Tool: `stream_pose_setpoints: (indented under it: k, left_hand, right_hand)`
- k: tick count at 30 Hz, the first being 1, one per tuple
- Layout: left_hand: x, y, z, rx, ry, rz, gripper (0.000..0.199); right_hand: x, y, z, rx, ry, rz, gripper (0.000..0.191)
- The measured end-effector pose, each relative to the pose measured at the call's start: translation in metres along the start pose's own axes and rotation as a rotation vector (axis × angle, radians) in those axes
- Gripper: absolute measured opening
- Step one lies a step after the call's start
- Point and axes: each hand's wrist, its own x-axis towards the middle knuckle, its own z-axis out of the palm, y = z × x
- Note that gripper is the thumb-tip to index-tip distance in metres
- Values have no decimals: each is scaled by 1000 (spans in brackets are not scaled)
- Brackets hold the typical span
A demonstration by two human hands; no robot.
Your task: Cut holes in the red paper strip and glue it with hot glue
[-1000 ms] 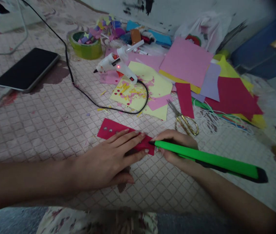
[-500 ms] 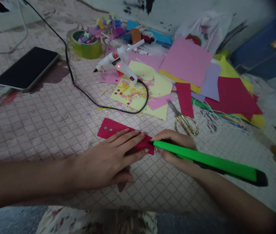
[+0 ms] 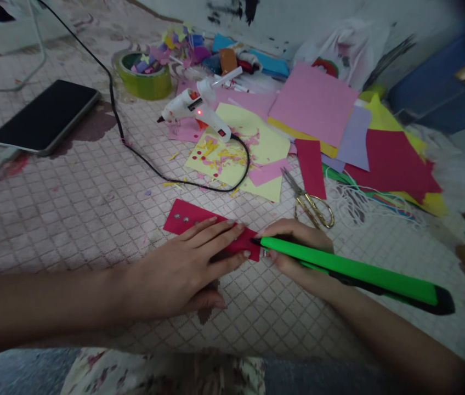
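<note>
Red strip (image 3: 190,211) lies on the patterned cloth (image 3: 92,230), long axis sloping nearer toward the right; left hand (image 3: 183,269), nearest, rests over it, fingers open; right hand (image 3: 304,233) grips green tool (image 3: 351,269), black tip (image 3: 256,241) at strip's right end

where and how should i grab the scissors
Best by the scissors' gold handle loops, from above and the near right side: they seem to lie flat, loops toward you, with the narrow blades pointing away to the left. The right hand is close by but holds the green tool, so it would probably need freeing first.
</note>
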Motion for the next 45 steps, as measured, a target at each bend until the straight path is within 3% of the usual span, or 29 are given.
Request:
stream_pose_setpoints:
  k: [22, 31, 37, 45]
  left_hand:
    - [1, 2, -3, 24, -12, 3, 68]
    - [0, 0, 0, 26, -5, 4, 67]
    - [1, 1, 0, 29, -18, -1, 69]
    - [1, 1, -2, 36, -15, 2, 68]
  right_hand:
    - [-2, 2, 4, -26, 29, -47, 22]
    - [-9, 4, 3, -16, -47, 6, 29]
    - [-13, 8, 6, 69, 52, 30, 29]
    - [-6, 2, 7, -25, 96, -13, 16]
